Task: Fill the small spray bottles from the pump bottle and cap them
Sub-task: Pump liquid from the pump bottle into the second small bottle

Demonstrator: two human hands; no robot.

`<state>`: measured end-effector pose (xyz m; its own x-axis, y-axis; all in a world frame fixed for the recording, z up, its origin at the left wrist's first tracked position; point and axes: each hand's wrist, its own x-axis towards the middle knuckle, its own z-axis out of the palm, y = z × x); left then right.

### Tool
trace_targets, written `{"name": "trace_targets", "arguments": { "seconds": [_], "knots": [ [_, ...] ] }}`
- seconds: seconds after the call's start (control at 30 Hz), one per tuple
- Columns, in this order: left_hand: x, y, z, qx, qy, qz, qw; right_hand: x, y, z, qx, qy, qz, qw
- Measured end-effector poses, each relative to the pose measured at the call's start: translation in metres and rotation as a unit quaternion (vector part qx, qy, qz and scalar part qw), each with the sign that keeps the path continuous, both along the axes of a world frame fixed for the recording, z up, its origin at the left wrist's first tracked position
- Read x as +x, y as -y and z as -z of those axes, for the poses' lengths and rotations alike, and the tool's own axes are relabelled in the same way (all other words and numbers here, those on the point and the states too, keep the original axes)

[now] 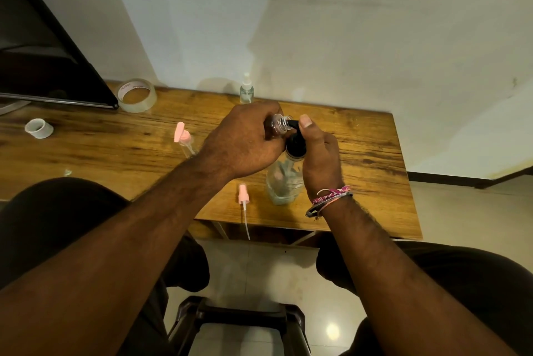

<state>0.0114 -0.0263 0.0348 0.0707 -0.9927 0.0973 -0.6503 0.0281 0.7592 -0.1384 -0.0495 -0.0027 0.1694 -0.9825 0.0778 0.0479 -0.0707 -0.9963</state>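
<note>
A person sits at a wooden table (360, 182), seen from their own head looking down; both forearms reach forward from the bottom of the view.

Nearest, a loose pink spray cap (243, 197) lies at the table's front edge, its thin dip tube hanging past it, likely set aside for the bottle being filled.

Just beyond, the clear pump bottle (284, 182) stands upright. The right hand (320, 159) curls round its black pump head (296, 143), thumb on top, seemingly ready to press.

The left hand (243, 142) grips a small clear spray bottle (279, 124), uncapped and tipped sideways, its open neck touching the pump's nozzle, apparently so liquid goes straight in.

Left of the hands, another small bottle with a pink cap (184, 136) lies on the table.

At the back, a capped clear spray bottle (247, 91) stands by the wall, apparently finished. A tape roll (137, 95) and a white ring (39, 128) sit far left.
</note>
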Motion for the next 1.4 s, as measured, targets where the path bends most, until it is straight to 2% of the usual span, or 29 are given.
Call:
{"name": "trace_targets", "arguments": {
  "seconds": [0.17, 0.5, 1.03, 1.4],
  "knots": [
    [0.001, 0.0, 0.001, -0.002, 0.011, -0.002, 1.0, 0.002, 0.0, -0.002, -0.011, 0.023, 0.002, 1.0],
    [0.001, -0.001, 0.001, 0.008, 0.008, 0.002, 1.0, 0.004, -0.002, -0.006, -0.022, 0.011, 0.018, 1.0],
    [-0.001, -0.001, -0.007, -0.003, 0.011, 0.005, 1.0, -0.004, -0.007, -0.012, 0.045, 0.033, -0.028, 0.998],
    [-0.002, -0.001, -0.004, 0.011, -0.002, -0.004, 1.0, 0.0, -0.004, -0.007, 0.012, 0.009, -0.014, 1.0]
  ]
}}
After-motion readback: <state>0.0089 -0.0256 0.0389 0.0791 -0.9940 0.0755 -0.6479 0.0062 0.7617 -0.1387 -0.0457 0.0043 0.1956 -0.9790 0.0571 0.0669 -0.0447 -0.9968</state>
